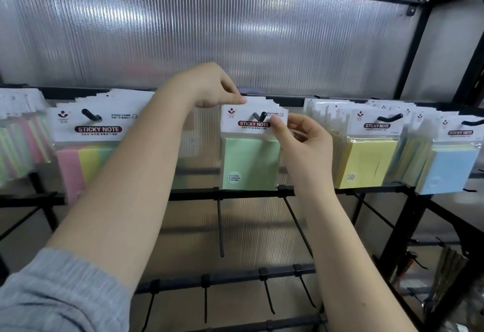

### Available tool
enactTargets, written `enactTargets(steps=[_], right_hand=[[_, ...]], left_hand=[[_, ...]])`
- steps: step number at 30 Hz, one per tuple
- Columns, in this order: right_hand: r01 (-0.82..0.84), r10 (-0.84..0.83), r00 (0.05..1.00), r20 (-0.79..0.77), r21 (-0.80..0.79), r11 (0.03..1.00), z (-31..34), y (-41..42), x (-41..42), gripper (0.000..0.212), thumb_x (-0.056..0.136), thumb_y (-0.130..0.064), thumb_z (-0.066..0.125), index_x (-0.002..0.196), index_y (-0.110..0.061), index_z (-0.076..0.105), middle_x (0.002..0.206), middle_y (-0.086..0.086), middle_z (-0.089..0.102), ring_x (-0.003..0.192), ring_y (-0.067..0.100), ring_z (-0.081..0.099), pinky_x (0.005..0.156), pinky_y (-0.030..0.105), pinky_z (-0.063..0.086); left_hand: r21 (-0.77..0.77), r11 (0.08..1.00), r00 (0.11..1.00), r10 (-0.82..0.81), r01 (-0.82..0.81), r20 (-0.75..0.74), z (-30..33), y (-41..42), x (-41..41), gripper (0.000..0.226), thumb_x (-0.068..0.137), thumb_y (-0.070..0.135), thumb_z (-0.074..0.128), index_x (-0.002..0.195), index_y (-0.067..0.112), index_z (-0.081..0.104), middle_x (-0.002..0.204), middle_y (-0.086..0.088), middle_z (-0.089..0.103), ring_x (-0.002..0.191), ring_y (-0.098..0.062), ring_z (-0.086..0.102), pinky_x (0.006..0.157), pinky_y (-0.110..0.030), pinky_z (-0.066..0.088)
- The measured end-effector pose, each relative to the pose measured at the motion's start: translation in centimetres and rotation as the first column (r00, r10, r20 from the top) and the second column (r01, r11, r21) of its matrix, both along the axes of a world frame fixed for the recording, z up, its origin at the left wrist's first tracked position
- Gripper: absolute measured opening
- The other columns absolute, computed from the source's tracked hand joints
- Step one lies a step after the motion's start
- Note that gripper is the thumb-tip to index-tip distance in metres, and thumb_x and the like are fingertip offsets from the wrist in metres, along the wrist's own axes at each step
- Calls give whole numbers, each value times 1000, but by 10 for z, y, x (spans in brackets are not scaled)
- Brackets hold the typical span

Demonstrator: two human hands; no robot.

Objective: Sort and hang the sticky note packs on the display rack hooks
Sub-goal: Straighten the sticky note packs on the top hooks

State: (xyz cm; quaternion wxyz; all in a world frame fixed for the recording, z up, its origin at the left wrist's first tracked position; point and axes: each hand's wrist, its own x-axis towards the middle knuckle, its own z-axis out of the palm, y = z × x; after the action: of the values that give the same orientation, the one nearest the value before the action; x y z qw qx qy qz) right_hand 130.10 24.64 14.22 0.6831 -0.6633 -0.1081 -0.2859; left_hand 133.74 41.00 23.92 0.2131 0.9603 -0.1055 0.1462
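fingers of both the left hand [209, 88] and right hand [301, 138] pinched the green sticky note pack [251, 146] at frame centre, on its hook [259, 116].

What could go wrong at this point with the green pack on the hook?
The green pack is pinched only at its card header by the left hand and right hand; the hook shows through the hole, so a tug could tear it. The right forearm sits close to the yellow pack and might knock it.
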Motion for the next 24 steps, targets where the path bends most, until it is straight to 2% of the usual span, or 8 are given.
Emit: enactTargets(steps=[3, 7, 13, 15, 17, 20, 22, 24], right_hand=[[14, -14, 1000, -11, -4, 1000, -3, -4, -2, 14, 81, -27, 75, 91, -21, 68, 87, -6, 71, 83, 7, 67, 75, 18, 54], [16, -16, 999, -36, 1, 1000, -9, -7, -7, 17, 78, -26, 78, 86, -28, 63, 86, -7, 68, 76, 2, 63, 70, 14, 52], [42, -44, 998, -46, -26, 999, -10, -5, -11, 21, 78, -25, 77, 92, -26, 62, 87, -3, 68, 79, 9, 65, 78, 40, 58], [63, -64, 997, -43, -42, 997, -10, -4, -11, 21, 79, -26, 77, 93, -26, 62, 88, -4, 68, 81, 10, 65, 78, 42, 57], [82, -84, 995, -44, -54, 995, -10, -3, -11, 20, 79, -27, 76, 92, -27, 61, 89, -6, 67, 82, 9, 65, 78, 39, 58], [125, -127, 991, -33, -46, 991, -11, -3, -12, 18, 81, -27, 74, 93, -26, 61, 90, -8, 67, 80, 4, 64, 75, 24, 54], [133, -134, 991, -25, -32, 991, -10, -1, -13, 18, 83, -28, 72, 97, -25, 61, 92, -10, 67, 83, -1, 63, 74, 17, 51], [110, -111, 993, -29, -13, 994, -7, 2, -12, 18, 85, -29, 70, 101, -24, 62, 96, -11, 67, 88, -3, 62, 77, 14, 50]], left_hand=[[62, 998, 999, 3, 0, -36, 5, 3, -2, 20, 88, 30, 65, 106, 25, 71, 103, 8, 67, 95, -10, 57, 79, -25, 39], [66, 997, 999, 31, -30, -11, 5, 1, 6, 17, 87, 21, 66, 103, 18, 73, 97, 4, 66, 88, -12, 56, 74, -26, 38], [23, 997, 996, 70, -71, 47, -1, -4, 18, 14, 86, 22, 68, 96, 14, 74, 93, 0, 65, 87, -14, 54, 73, -28, 40], [18, 994, 994, 105, -106, 41, -1, -6, 21, 11, 84, 23, 70, 92, 17, 73, 90, 0, 62, 86, -15, 53, 72, -28, 39], [24, 988, 987, 155, -156, 29, -1, -9, 23, 9, 82, 24, 71, 89, 21, 69, 89, -1, 58, 83, -18, 51, 71, -29, 40], [28, 977, 977, 213, -213, 11, -3, -10, 27, 27, 79, 26, 71, 99, 9, 70, 93, -5, 61, 84, -23, 55, 74, -33, 46], [11, 975, 975, 221, -222, 30, -3, -9, 28, 17, 81, 21, 67, 93, 10, 66, 93, -6, 60, 84, -24, 57, 67, -31, 47], [-20, 978, 975, 210, -209, 71, -2, -6, 28, 5, 83, 13, 59, 85, 16, 55, 87, -3, 50, 76, -22, 47, 55, -26, 36]])
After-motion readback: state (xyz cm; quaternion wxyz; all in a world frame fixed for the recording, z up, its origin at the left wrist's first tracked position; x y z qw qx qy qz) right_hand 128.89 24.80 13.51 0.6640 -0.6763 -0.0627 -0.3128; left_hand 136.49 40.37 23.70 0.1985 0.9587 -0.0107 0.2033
